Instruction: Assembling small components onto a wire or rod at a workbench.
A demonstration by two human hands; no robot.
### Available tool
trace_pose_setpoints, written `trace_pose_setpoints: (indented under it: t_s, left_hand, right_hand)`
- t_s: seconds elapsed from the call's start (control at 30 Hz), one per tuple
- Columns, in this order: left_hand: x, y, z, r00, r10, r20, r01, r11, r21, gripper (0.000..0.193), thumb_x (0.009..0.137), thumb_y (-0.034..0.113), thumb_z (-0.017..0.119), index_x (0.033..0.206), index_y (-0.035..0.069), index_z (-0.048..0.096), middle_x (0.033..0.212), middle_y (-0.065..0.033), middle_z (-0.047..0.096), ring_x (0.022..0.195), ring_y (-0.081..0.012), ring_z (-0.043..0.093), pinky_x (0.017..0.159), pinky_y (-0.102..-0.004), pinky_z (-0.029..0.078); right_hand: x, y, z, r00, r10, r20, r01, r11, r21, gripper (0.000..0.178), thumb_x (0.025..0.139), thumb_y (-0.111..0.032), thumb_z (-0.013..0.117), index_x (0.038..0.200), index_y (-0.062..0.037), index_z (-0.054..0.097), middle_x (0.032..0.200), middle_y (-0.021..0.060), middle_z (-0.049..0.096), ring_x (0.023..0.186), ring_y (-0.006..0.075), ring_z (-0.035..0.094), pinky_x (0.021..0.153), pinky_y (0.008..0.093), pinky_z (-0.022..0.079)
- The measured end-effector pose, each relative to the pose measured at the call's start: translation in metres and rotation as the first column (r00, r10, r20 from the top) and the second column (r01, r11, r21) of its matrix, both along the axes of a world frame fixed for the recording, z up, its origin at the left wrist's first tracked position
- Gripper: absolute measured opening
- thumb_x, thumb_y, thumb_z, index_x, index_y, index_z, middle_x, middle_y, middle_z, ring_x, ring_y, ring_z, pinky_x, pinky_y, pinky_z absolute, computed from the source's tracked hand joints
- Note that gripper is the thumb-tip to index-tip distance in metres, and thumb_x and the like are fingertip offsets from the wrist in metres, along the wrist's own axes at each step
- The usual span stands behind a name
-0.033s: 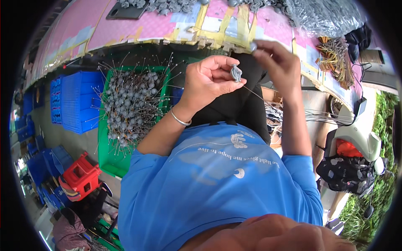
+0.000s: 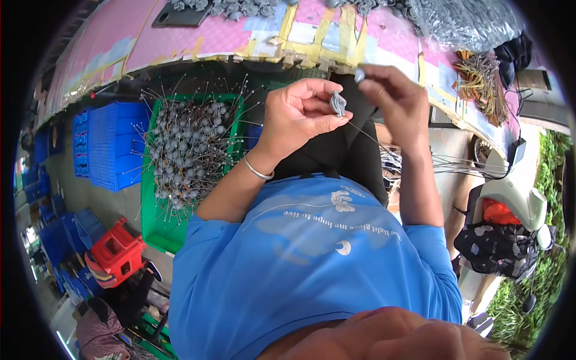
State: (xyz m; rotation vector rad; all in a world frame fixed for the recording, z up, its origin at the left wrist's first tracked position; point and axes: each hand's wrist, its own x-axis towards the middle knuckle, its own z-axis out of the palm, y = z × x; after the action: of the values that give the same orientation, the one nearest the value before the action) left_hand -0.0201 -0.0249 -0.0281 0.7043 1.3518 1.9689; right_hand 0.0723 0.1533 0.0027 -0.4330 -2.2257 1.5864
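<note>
Grey petalled piece (image 2: 338,104) sits to the right of the green crate (image 2: 161,233), pinched between thumb and fingers of the left hand (image 2: 286,117), a thin wire (image 2: 366,134) slanting away below it. Farther right of the crate, the right hand (image 2: 403,103) holds a small pale round piece (image 2: 359,75) between narrowed thumb and fingers, apart from the petalled one. Grey balls on wires (image 2: 192,137) crowd the crate; blue crates (image 2: 117,147) stand just left of it, and the bench (image 2: 223,41) lies beyond it.
</note>
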Motion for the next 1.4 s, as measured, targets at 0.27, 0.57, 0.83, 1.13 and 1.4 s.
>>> trace_pose_setpoints:
  t_s: [0.27, 0.57, 0.83, 1.13, 1.4]
  left_hand:
    - [0.016, 0.001, 0.005, 0.988, 0.014, -0.151, -0.016, 1.0, -0.015, 0.043, 0.074, -0.008, 0.077, 0.114, -0.005, 0.061, 0.098, -0.0103, 0.071, 0.087, -0.0137, 0.07, 0.075, -0.0264, 0.059]
    - [0.03, -0.003, 0.007, 0.918, 0.079, -0.389, -0.129, 0.986, -0.105, 0.039, 0.072, -0.008, 0.077, 0.109, -0.003, 0.065, 0.092, -0.0102, 0.073, 0.081, -0.0135, 0.071, 0.071, -0.0258, 0.059]
    - [0.027, 0.002, 0.006, 0.694, 0.154, -0.703, -0.288, 0.955, -0.075, 0.038, 0.07, -0.007, 0.077, 0.107, 0.002, 0.067, 0.093, -0.0103, 0.073, 0.079, -0.0149, 0.073, 0.066, -0.0256, 0.059]
    - [0.023, 0.013, 0.015, 0.973, -0.068, -0.22, 0.074, 0.997, 0.021, 0.044, 0.077, -0.018, 0.067, 0.119, -0.005, 0.063, 0.134, -0.0173, 0.056, 0.099, -0.0214, 0.068, 0.08, -0.0303, 0.061]
    - [0.026, 0.021, 0.022, 0.983, -0.024, -0.184, 0.032, 0.999, 0.042, 0.052, 0.082, -0.017, 0.063, 0.132, -0.009, 0.051, 0.122, -0.0186, 0.062, 0.096, -0.0191, 0.068, 0.084, -0.0315, 0.06]
  right_hand:
    - [0.04, -0.033, 0.004, 0.987, 0.08, -0.142, -0.124, 0.935, -0.332, 0.021, 0.091, -0.004, 0.067, 0.111, 0.0021, 0.067, 0.102, 0.0043, 0.069, 0.089, 0.0078, 0.062, 0.071, 0.0196, 0.049]
    - [0.052, -0.033, 0.015, 0.993, 0.077, 0.088, -0.048, 0.956, -0.289, 0.014, 0.089, 0.0, 0.068, 0.102, 0.0015, 0.072, 0.092, 0.0036, 0.068, 0.074, 0.0072, 0.062, 0.065, 0.0208, 0.053]
    - [0.044, -0.037, -0.007, 0.999, 0.023, -0.031, -0.033, 0.93, -0.367, 0.017, 0.087, 0.001, 0.069, 0.104, 0.0013, 0.071, 0.091, 0.0032, 0.069, 0.08, 0.0089, 0.063, 0.072, 0.0233, 0.052]
    - [0.044, -0.014, -0.019, 0.965, 0.109, -0.24, -0.25, 0.668, -0.701, 0.023, 0.093, -0.01, 0.065, 0.113, 0.0011, 0.066, 0.103, 0.0086, 0.069, 0.095, 0.0143, 0.063, 0.086, 0.0295, 0.05]
    - [0.026, -0.006, -0.021, 0.92, 0.146, -0.365, -0.348, 0.734, -0.583, 0.032, 0.094, -0.018, 0.063, 0.115, 0.0065, 0.061, 0.105, 0.0156, 0.067, 0.097, 0.0231, 0.065, 0.084, 0.0328, 0.051]
